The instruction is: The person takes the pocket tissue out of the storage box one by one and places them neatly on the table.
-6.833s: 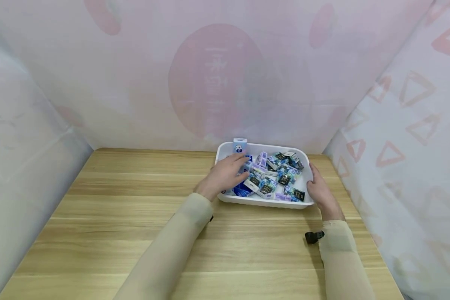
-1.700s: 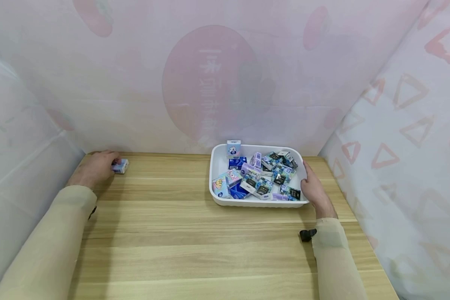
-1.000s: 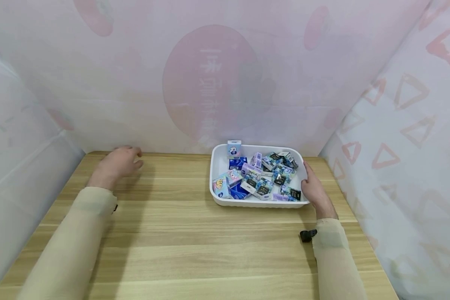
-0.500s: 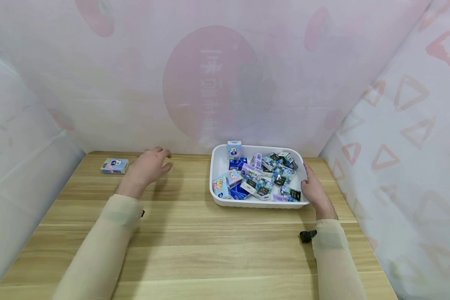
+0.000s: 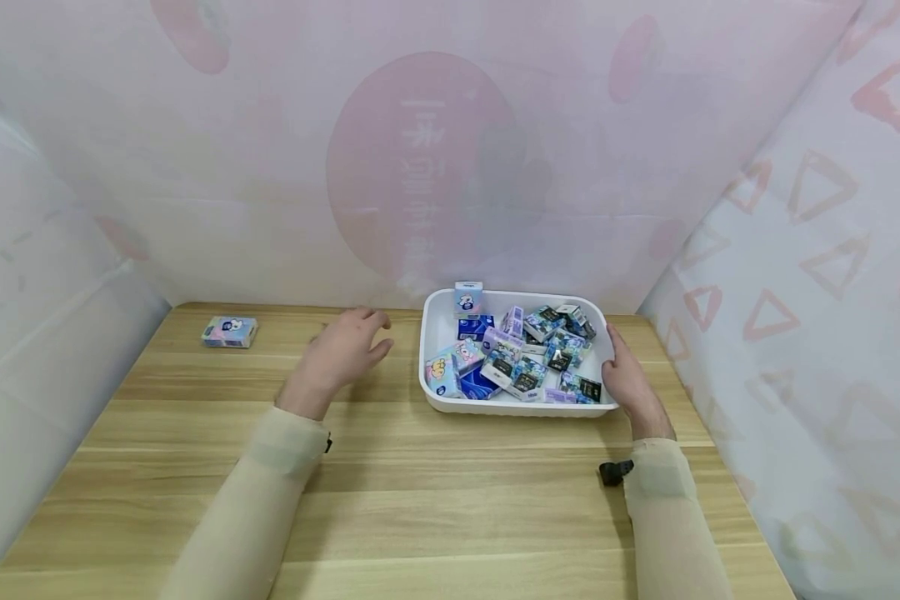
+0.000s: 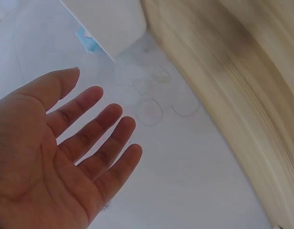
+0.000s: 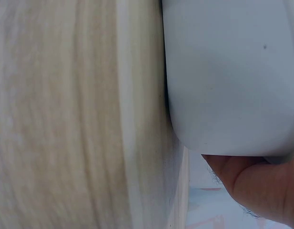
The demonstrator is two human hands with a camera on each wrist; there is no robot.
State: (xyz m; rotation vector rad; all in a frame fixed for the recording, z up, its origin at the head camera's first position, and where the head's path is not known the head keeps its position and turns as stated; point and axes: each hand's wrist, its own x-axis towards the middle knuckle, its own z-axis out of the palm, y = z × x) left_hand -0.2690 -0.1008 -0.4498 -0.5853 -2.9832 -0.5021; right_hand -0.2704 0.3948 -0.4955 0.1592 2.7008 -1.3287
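Note:
My left hand (image 5: 339,354) is over the table a little left of the white plastic tray (image 5: 521,407), holding nothing. In the left wrist view the palm and slightly bent, spread fingers of the left hand (image 6: 65,148) show, below the tray's white corner (image 6: 113,24). My right hand (image 5: 630,379) holds the tray's right end, thumb at the rim and fingers along the outer wall. Several small printed packs, like pocket tissues, lie jumbled in the tray. One light blue pack (image 5: 468,297) stands up at its back left. A pastel pack (image 5: 229,332) lies on the table at far left.
The wooden table (image 5: 450,500) meets a pale printed cloth backdrop (image 5: 285,167) just behind the tray. Similar cloth hangs on both sides. A black wrist camera (image 5: 615,472) sits by the right sleeve.
My left hand left the tray, set the pastel pack at the table's far left, let go and came back rightward toward the tray. The right hand stays on the tray's end.

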